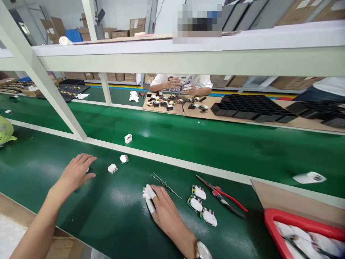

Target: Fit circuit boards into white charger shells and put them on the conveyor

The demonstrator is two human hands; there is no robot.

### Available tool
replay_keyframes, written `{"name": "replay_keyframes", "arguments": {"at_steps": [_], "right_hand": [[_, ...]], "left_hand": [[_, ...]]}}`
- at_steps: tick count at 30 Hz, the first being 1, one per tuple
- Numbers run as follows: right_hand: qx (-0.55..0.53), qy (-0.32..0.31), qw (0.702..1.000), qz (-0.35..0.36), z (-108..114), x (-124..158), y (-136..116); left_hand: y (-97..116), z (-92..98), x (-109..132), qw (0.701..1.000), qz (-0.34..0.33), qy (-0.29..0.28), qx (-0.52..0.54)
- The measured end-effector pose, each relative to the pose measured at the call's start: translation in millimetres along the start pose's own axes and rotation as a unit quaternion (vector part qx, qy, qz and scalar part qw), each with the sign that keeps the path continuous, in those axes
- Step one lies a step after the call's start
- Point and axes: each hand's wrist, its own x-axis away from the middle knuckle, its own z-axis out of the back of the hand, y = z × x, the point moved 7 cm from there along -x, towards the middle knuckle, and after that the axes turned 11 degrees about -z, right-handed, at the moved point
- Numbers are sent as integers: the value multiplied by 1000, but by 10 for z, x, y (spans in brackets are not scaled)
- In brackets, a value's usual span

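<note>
My left hand [76,170] hovers low over the green bench at the left, its fingers apart. A small white piece [87,169] shows partly behind its fingers; contact cannot be told. My right hand [164,207], with white finger cots on thumb and forefinger, grips a small circuit board [145,193] with a white pad, mostly covered by the fingers. Two similar padded boards [112,168] [124,158] lie between the hands. Just beyond my right hand are tweezers [167,186]. To its right sit three more padded boards [196,204] beside red-and-black long-nose pliers [222,196].
A red-rimmed bin [272,216] holding white pieces stands at the near right. White housings [128,138] [309,177] lie on the green belt [167,133]. A slanted post [54,86] rises at left. Across the belt, a co-worker [180,84] handles parts near black trays [250,108].
</note>
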Motion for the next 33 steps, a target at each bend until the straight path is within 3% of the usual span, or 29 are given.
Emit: {"name": "replay_keyframes", "arguments": {"at_steps": [4,7,10,12,15,18,21,26,29,33], "right_hand": [[16,22,999,-19,-56,172,111],[10,14,1000,-26,-129,200,101],[19,7,999,-26,-139,188,64],[15,2,999,-31,-103,168,57],[-30,-2,998,-60,-4,132,87],[-60,7,996,-64,89,116,95],[-71,16,996,-55,133,110,89],[-117,56,988,-81,261,39,89],[-137,62,985,-84,368,-34,21],[-123,57,989,-52,462,-89,-122]], "left_hand": [[-398,-118,206,989,94,-89,-65],[-264,-14,208,996,74,-42,-10],[264,95,32,991,-2,46,124],[756,30,-137,975,-74,59,203],[1396,-245,-390,956,-148,49,248],[1693,-582,-576,948,-171,7,267],[1632,-774,-639,937,-134,-23,321],[1428,-875,-550,900,-80,-10,428],[1447,-967,-486,880,-63,-8,470],[1576,-961,-451,893,-89,15,440]]}}
